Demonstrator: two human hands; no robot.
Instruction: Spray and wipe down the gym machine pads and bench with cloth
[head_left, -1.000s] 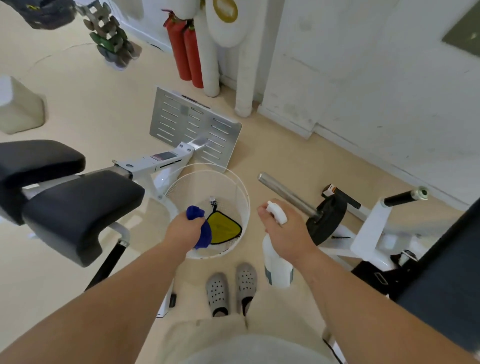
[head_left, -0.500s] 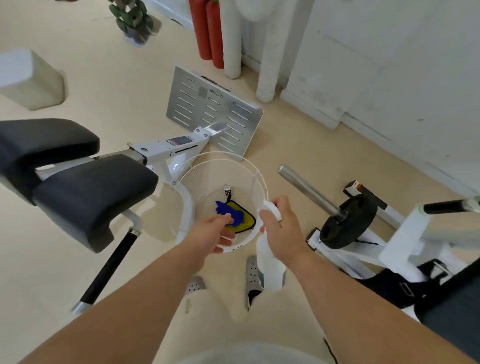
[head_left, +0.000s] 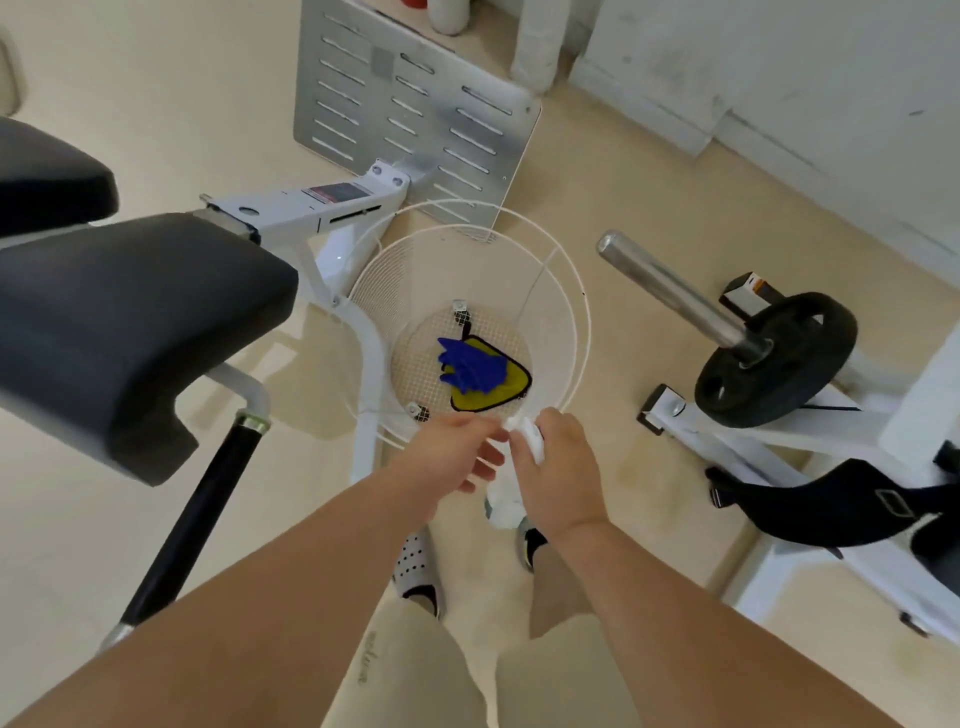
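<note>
Blue cloth (head_left: 470, 370): crumpled, bright blue, lying at the bottom of a white wire-mesh basket (head_left: 582, 332), partly on top of a yellow cloth (head_left: 511, 387) with dark edging. Neither cloth is touched by a hand.

Spray bottle (head_left: 506, 501): white plastic, translucent body, held upright just in front of the basket's near rim. Only the white trigger head and part of the lower body show; the rest is hidden by the hands.

Right hand (head_left: 563, 470): grip clenched around the spray bottle neck, knuckles up, forearm reaching in from lower right.

Left hand (head_left: 457, 452): grip released, fingers loosely spread, fingertips pointing toward the bottle head and just beside it; whether they actually touch it cannot be made out. It holds nothing.

Machine pad (head_left: 124, 322): black, smooth vinyl, rounded block shape, mounted on a white steel frame (head_left: 311, 208) to the left of the basket. A second black pad (head_left: 47, 176) sits behind it at the left edge.

A slotted grey metal footplate (head_left: 410, 104) stands beyond the basket. To the right, a chrome bar (head_left: 670, 291) carries a black weight plate (head_left: 774, 358). Floor (head_left: 613, 187): pale beige, smooth.
</note>
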